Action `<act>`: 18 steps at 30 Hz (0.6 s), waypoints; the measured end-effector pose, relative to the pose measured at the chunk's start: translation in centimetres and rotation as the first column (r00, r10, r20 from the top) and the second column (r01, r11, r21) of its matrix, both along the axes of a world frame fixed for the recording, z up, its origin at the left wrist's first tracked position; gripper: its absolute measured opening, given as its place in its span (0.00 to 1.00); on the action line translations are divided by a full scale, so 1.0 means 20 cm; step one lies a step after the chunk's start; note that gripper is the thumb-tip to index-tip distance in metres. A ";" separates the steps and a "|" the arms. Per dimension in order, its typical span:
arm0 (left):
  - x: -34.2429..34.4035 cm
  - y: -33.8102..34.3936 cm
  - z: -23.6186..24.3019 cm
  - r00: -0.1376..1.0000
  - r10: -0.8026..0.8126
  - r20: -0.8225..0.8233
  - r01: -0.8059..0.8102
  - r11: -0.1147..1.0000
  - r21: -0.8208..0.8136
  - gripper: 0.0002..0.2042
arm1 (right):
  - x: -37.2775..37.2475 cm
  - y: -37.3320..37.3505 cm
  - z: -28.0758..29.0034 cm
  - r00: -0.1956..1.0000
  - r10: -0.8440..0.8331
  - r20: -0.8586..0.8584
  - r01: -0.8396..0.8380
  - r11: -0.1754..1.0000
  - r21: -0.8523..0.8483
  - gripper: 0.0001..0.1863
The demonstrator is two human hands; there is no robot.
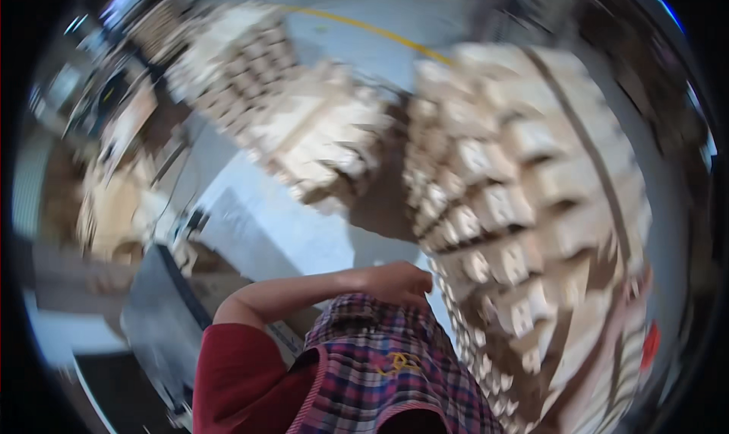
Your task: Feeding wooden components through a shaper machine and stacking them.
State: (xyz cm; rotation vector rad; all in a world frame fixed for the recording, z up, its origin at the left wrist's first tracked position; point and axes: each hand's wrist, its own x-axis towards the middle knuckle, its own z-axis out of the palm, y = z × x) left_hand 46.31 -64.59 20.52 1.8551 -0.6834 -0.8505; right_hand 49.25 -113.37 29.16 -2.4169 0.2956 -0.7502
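Stacks [543, 142] — at least three, plaid apron [345, 366] — one

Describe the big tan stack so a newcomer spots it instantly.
Find the yellow line on the floor. From its right end, the tan stack spreads downward, right of the left hand. It looks larger than the stacks on the left, with a dark brown band along its upper surface.

A short red sleeve [235, 377] adjoins a purple plaid apron [353, 385] bearing yellow embroidery [400, 364].
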 end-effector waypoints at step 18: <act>-0.60 1.48 -0.24 0.771 0.634 -0.052 -0.635 0.772 -0.005 0.15 | -0.24 3.03 -0.35 0.338 0.936 -0.098 -0.918 0.351 0.185 0.14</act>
